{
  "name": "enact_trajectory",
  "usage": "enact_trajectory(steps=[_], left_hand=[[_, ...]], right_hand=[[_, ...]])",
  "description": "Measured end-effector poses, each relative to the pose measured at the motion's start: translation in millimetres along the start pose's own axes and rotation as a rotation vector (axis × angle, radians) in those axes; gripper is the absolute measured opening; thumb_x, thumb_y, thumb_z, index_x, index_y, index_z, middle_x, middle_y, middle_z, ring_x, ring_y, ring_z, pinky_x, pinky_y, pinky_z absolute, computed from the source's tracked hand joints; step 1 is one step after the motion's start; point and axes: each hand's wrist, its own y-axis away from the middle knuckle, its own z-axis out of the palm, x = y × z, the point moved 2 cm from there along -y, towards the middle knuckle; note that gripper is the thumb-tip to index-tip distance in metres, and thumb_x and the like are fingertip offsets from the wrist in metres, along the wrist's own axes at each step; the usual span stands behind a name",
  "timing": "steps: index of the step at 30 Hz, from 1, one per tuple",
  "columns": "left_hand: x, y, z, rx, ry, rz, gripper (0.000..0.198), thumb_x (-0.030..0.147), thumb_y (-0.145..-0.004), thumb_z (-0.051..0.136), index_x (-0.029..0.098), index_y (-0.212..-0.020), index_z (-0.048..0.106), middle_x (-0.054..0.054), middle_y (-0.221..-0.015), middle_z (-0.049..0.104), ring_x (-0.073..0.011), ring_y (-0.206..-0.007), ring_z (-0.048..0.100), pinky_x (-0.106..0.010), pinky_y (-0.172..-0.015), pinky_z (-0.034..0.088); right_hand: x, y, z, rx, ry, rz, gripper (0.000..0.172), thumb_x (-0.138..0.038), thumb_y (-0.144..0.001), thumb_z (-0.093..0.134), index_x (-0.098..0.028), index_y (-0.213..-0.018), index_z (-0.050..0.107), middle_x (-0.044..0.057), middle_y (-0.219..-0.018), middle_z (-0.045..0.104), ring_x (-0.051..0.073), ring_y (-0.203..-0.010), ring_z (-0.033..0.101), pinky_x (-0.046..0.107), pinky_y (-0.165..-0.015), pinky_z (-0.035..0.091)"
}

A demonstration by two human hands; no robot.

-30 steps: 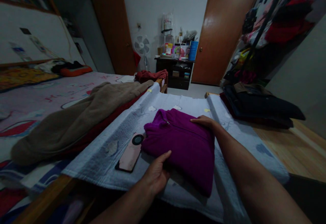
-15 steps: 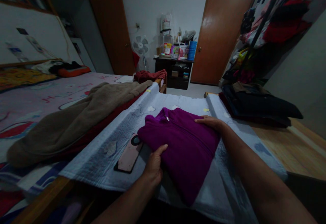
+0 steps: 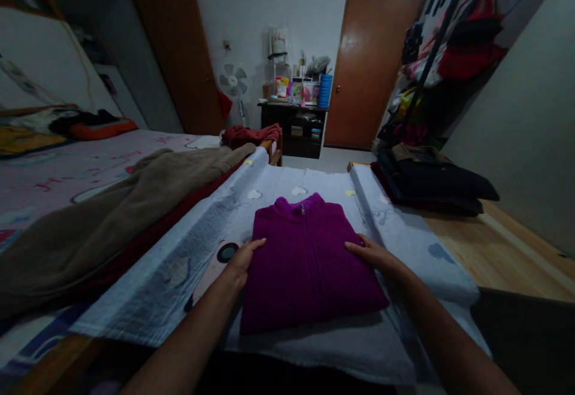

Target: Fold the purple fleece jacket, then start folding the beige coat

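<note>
A purple zip-up jacket (image 3: pixel 291 263), folded into a neat block, lies on the pale blue quilted cloth (image 3: pixel 314 347) with its collar pointing away from me. Its zipper runs down the middle of the upper face. My left hand (image 3: pixel 245 260) grips the left edge, thumb on top and the other fingers hidden underneath or behind the side. On the opposite edge, my right hand (image 3: pixel 371 251) holds the jacket the same way. A pink phone (image 3: pixel 211 272) with a round dark camera ring lies beside my left hand, partly covered by my forearm.
To the left, a brown fleece garment (image 3: pixel 135 203) lies along the bed (image 3: pixel 103 155). Folded dark clothes (image 3: pixel 431 176) are stacked on a wooden surface (image 3: pixel 489 245) at the right. A fan (image 3: pixel 233 81) and a dark cabinet (image 3: pixel 291 128) stand by the far wall.
The jacket has turned from a slant to facing straight away from me. My left hand has moved up and left to its side edge; my right hand sits lower along the other edge.
</note>
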Motion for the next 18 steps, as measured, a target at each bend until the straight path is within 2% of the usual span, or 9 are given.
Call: enact_trajectory(steps=[3, 8, 13, 16, 18], left_hand=[[-6.2, 1.5, -11.2, -0.035, -0.040, 0.000, 0.028, 0.014, -0.077, 0.069, 0.015, -0.105, 0.065, -0.007, -0.084, 0.076, -0.0200, -0.068, 0.073, -0.031, -0.069, 0.060], [-10.3, 8.6, -16.2, -0.090, -0.098, -0.010, 0.044, 0.016, -0.073, 0.076, 0.015, -0.115, 0.062, -0.011, -0.090, 0.076, -0.0248, -0.077, 0.074, -0.036, -0.075, 0.060], [-13.6, 15.1, -5.5, -0.097, -0.055, -0.047, 0.045, 0.021, -0.074, 0.074, 0.016, -0.118, 0.061, -0.010, -0.087, 0.076, -0.0265, -0.071, 0.074, -0.040, -0.071, 0.061], [-14.0, 22.3, 4.7, -0.066, -0.051, -0.112, 0.038, 0.025, -0.077, 0.070, 0.014, -0.113, 0.064, -0.010, -0.079, 0.076, -0.0264, -0.061, 0.072, -0.040, -0.062, 0.061], [-11.1, 28.7, 13.8, -0.040, -0.043, -0.079, 0.034, 0.023, -0.076, 0.070, 0.013, -0.109, 0.066, -0.009, -0.075, 0.075, -0.0253, -0.056, 0.070, -0.038, -0.057, 0.059]], right_hand=[[11.9, -1.8, 3.9, -0.030, -0.040, 0.033, 0.044, -0.048, -0.078, 0.071, -0.018, -0.109, 0.063, 0.011, -0.109, 0.072, 0.025, -0.091, 0.070, 0.038, -0.081, 0.058], [2.1, -1.8, 16.7, -0.066, -0.192, 0.026, 0.044, -0.042, -0.076, 0.073, -0.018, -0.111, 0.061, 0.011, -0.107, 0.072, 0.025, -0.089, 0.071, 0.039, -0.081, 0.057], [-4.3, -0.3, 28.7, 0.057, -0.248, -0.067, 0.042, -0.036, -0.071, 0.076, -0.021, -0.107, 0.061, 0.006, -0.101, 0.073, 0.024, -0.084, 0.070, 0.037, -0.078, 0.058], [-4.0, 3.0, 27.2, 0.105, -0.282, -0.137, 0.048, -0.034, -0.068, 0.077, -0.022, -0.111, 0.060, 0.005, -0.105, 0.073, 0.024, -0.089, 0.070, 0.038, -0.081, 0.057], [-5.3, 8.1, 22.4, 0.109, -0.295, -0.179, 0.053, -0.035, -0.067, 0.077, -0.022, -0.115, 0.058, 0.005, -0.109, 0.072, 0.025, -0.092, 0.069, 0.040, -0.085, 0.056]])
